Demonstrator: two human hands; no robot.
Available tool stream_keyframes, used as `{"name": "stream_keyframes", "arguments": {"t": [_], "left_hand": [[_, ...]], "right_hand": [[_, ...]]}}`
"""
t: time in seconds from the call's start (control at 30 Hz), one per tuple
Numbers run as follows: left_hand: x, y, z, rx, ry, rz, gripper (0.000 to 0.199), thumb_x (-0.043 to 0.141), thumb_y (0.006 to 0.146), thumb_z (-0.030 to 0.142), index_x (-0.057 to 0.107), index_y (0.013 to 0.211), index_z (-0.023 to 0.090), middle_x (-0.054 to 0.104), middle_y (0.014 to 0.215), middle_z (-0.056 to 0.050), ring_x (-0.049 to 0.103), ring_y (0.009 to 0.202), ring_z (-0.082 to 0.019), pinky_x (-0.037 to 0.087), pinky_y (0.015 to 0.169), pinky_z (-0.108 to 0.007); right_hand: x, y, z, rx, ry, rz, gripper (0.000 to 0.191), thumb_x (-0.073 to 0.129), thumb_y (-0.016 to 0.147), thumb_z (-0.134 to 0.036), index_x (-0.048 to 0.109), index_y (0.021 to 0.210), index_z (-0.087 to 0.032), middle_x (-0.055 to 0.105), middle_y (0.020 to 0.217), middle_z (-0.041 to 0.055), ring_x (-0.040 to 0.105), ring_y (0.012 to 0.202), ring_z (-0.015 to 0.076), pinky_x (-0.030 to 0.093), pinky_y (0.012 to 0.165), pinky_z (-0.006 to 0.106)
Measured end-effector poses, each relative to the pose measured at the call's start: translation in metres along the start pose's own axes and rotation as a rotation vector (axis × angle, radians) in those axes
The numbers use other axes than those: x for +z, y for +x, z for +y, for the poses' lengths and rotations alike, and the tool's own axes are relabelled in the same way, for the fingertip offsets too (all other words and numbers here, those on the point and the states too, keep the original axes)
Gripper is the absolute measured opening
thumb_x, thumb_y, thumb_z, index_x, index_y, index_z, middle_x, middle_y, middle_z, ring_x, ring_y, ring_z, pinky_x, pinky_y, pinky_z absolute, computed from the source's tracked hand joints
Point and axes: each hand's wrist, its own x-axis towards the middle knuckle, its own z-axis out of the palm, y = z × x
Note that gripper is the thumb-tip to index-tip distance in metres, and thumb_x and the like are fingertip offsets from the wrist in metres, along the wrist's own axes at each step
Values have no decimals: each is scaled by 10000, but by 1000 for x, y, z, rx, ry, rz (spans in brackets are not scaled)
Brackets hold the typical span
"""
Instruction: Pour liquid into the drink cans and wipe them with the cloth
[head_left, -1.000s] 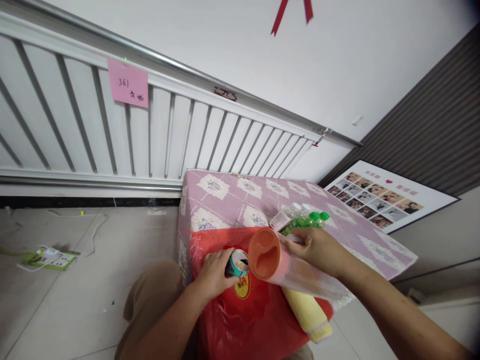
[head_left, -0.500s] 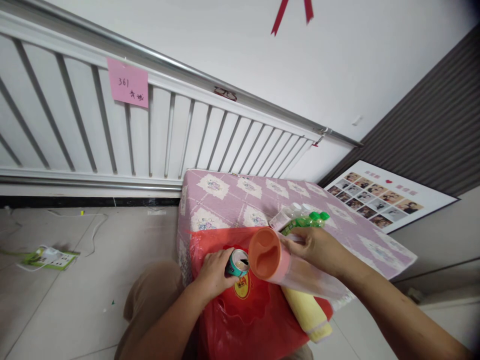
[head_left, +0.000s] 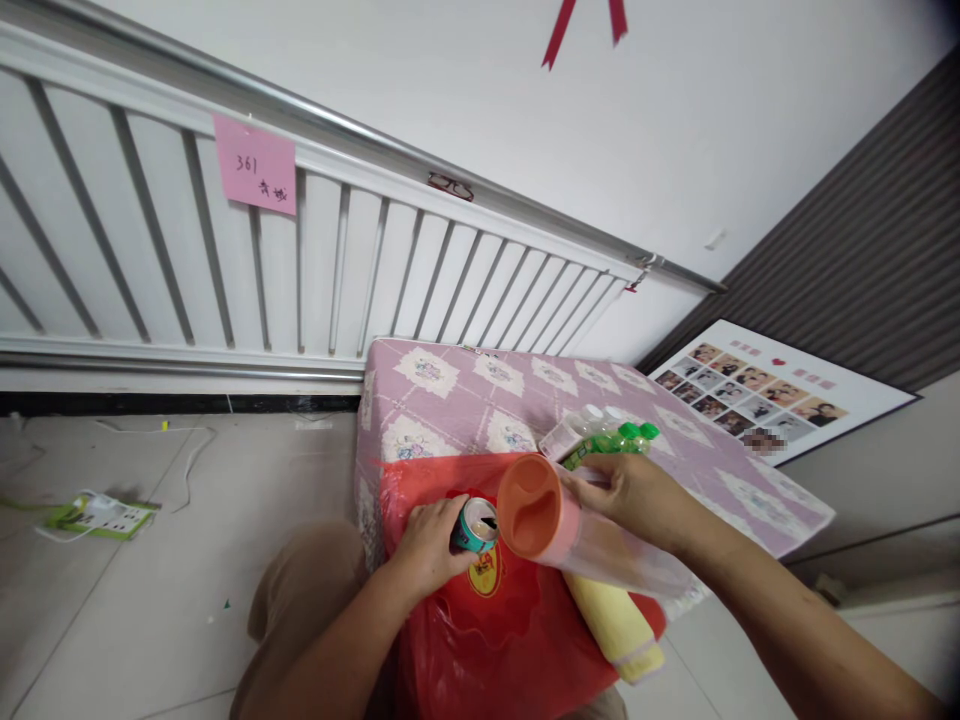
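Observation:
My left hand [head_left: 431, 547] is wrapped round a teal drink can [head_left: 477, 527], tilted so that its opened top faces right. Close by that top is the orange lid end of a clear pitcher [head_left: 615, 552], held on its side by my right hand [head_left: 626, 497], whose fingers grip its upper side. Whether can and pitcher touch, I cannot tell. Under both hands lies a red plastic sheet [head_left: 517, 670] with a red scalloped plate [head_left: 517, 600] bearing a yellow emblem. A folded yellow cloth [head_left: 616, 630] lies below the pitcher.
Clear bottles with green caps [head_left: 611, 443] lie behind my right hand on the purple patterned tablecloth [head_left: 442, 400]. A white radiator [head_left: 322, 270] runs along the wall. On the floor at left sits a power strip [head_left: 105, 515] with cords. A photo board [head_left: 862, 400] leans at right.

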Motion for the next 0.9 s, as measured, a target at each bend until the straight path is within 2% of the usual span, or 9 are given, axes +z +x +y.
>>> {"name": "stream_keyframes", "arguments": {"t": [0.17, 0.4, 0.63, 0.9], "left_hand": [[0, 0, 0, 3, -1, 3, 768, 793, 696, 291, 474, 1394, 274, 630, 1367, -81, 560, 1263, -326, 403, 1093, -517], [-1, 0, 1, -3, 5, 1, 767, 802, 694, 296, 479, 1390, 284, 636, 1355, -78, 563, 1259, -329, 403, 1090, -515], [1, 0, 0, -5, 7, 3, 766, 792, 699, 289, 467, 1393, 273, 628, 1369, -82, 563, 1254, -323, 400, 1086, -520], [2, 0, -2, 3, 2, 0, 772, 795, 696, 298, 465, 1394, 270, 624, 1377, -87, 559, 1261, -324, 398, 1088, -515]], "right_hand": [[-1, 0, -3, -1, 13, 9, 476, 518, 878, -559, 401, 555, -229, 470, 536, 1, 410, 527, 148, 294, 514, 303], [-2, 0, -3, 4, 12, -5, 462, 506, 883, -579, 465, 584, -228, 527, 564, 3, 454, 538, 151, 307, 523, 300], [-1, -1, -3, 5, 10, 7, 461, 504, 868, -586, 460, 582, -227, 491, 546, -21, 433, 527, 136, 290, 515, 282], [-2, -1, -6, 7, 5, 9, 464, 505, 879, -578, 461, 580, -226, 518, 549, -4, 446, 528, 143, 301, 513, 288]]}}
